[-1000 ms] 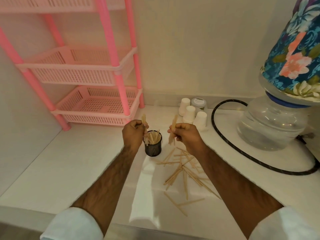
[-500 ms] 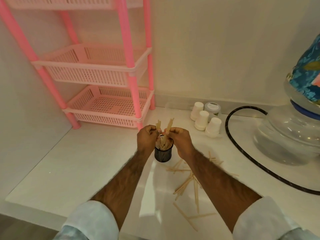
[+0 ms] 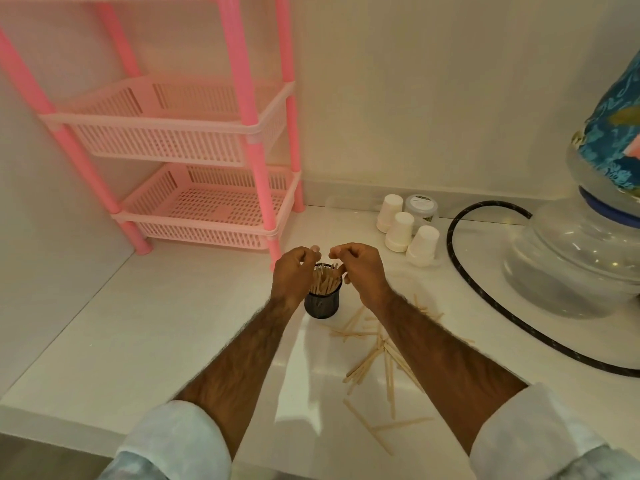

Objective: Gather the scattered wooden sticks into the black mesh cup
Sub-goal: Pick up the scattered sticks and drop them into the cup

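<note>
Items on the counter, by count. One black mesh cup (image 3: 321,304), holding a bundle of wooden sticks (image 3: 323,282) packed too closely to number. Loose sticks (image 3: 367,362) to its near right: perhaps fifteen, as they overlap and an arm covers some. Three white paper cups (image 3: 400,232), far right. One lidded jar (image 3: 420,207) behind them. One pink rack (image 3: 256,161), far left, showing two baskets and the edge of a third. One black hose (image 3: 485,299). One clear jug (image 3: 571,258). Two hands: left hand (image 3: 292,271), right hand (image 3: 363,268).
</note>
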The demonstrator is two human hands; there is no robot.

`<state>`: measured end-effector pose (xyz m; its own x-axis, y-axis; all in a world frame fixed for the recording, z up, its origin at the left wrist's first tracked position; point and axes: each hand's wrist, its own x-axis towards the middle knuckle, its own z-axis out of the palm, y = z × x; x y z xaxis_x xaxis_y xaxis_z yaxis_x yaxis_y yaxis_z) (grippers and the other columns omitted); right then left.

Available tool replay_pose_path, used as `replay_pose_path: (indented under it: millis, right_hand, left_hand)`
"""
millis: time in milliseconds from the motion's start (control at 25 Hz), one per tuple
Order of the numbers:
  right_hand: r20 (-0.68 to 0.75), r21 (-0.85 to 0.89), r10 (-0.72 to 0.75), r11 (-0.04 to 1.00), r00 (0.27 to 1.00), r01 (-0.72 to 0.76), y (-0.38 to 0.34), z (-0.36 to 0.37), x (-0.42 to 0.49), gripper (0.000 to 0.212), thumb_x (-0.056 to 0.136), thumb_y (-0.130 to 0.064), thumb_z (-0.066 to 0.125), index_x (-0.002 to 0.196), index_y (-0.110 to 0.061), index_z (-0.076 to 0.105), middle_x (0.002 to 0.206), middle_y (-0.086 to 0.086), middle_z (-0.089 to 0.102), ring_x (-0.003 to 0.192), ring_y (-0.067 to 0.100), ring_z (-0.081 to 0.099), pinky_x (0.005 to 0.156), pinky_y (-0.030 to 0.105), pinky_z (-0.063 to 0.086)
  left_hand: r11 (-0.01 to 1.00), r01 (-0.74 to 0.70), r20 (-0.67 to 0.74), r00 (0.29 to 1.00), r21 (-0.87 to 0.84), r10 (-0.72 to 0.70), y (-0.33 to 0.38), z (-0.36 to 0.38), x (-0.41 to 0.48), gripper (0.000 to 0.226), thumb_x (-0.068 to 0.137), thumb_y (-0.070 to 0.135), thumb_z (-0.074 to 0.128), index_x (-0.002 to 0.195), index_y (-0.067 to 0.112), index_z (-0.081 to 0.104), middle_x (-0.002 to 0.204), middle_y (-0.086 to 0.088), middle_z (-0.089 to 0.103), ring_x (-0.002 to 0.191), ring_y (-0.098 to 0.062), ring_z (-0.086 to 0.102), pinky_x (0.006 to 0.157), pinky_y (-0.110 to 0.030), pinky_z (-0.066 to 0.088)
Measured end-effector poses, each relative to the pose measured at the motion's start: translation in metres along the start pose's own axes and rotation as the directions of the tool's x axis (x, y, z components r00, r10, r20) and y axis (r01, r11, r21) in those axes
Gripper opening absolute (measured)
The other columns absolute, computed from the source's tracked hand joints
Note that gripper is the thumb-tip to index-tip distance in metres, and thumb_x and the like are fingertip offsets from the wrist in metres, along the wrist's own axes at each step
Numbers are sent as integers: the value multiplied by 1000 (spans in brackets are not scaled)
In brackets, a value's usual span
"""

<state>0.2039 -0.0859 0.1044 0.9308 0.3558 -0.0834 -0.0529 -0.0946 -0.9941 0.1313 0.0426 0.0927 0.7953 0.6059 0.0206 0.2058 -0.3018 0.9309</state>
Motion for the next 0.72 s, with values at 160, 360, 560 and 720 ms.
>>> replay_pose_path:
  millis: [160,360,560,720]
  right_hand:
    - [-97,-40,-19,999,995,16,-1,-16,-8,13,91,-18,62,91,-10,72,92,0,73,49,13,60,41,24,41]
    - [-114,-216,8,976,993,-32,29,-86,-36,10,89,-16,64,91,-12,73,89,0,73,58,13,65,47,25,46]
    - [140,-621,87,784,986,19,75,-149,-83,12,85,-11,71,88,-21,76,87,-8,71,74,6,64,67,18,50]
    - [304,-795,133,582,943,174,100,-172,-123,13,86,-21,68,95,-25,75,99,-10,70,89,6,64,82,22,50]
  left_hand:
    - [994,-88,-55,994,62,91,1,0,-11,28,98,43,49,98,25,70,93,12,70,84,-13,67,79,-33,54]
    - [896,-359,20,930,261,367,-18,14,-62,18,99,45,45,91,34,55,85,16,59,79,-4,58,61,-15,42]
    - [715,-621,643,697,321,316,-56,27,-122,22,92,48,62,109,35,68,111,18,59,100,3,53,82,-17,43]
    - [548,-790,859,458,274,231,-78,28,-149,30,92,51,59,109,31,73,118,10,60,106,-11,53,94,-27,44]
